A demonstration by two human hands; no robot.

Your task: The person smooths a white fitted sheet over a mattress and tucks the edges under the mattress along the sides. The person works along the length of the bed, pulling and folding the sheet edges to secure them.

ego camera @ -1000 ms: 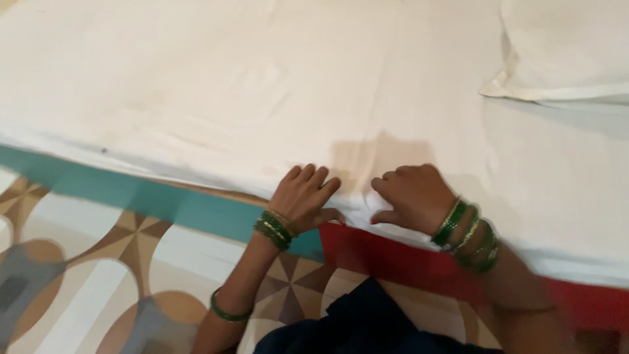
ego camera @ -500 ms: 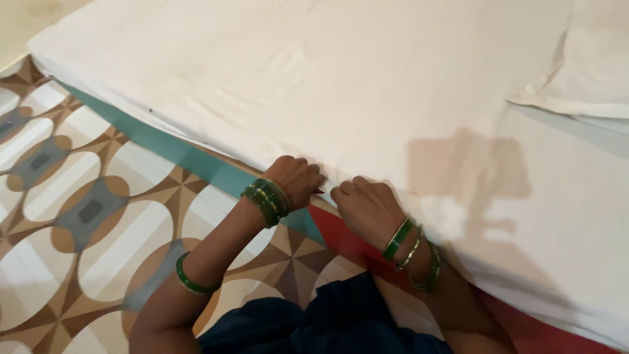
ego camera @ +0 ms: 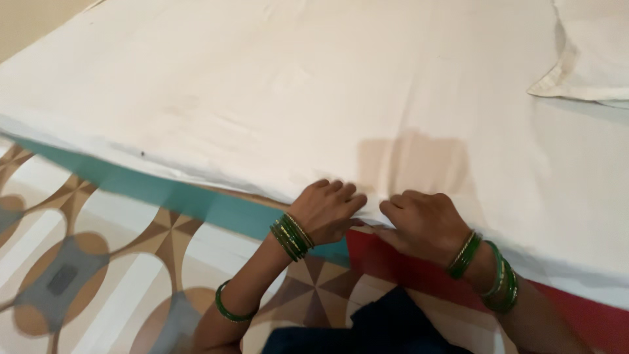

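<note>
A white bedsheet [ego camera: 314, 98] covers the bed and hangs over its near side. My left hand [ego camera: 325, 210] grips the sheet's lower edge, fingers curled on the cloth, green bangles at the wrist. My right hand [ego camera: 422, 219] pinches the same edge just to the right, a few centimetres away, also with green bangles. Below the hands the side of the mattress shows, teal [ego camera: 196, 200] to the left and red [ego camera: 406, 259] to the right.
A white pillow [ego camera: 590, 52] lies at the bed's top right. The floor [ego camera: 98, 262] has patterned tiles in brown, grey and white. My dark blue clothing [ego camera: 380, 328] shows at the bottom.
The view has swung between frames. Both hands stay at the sheet's edge, close together; the fingers have shifted from curled under the edge to lying over it.
</note>
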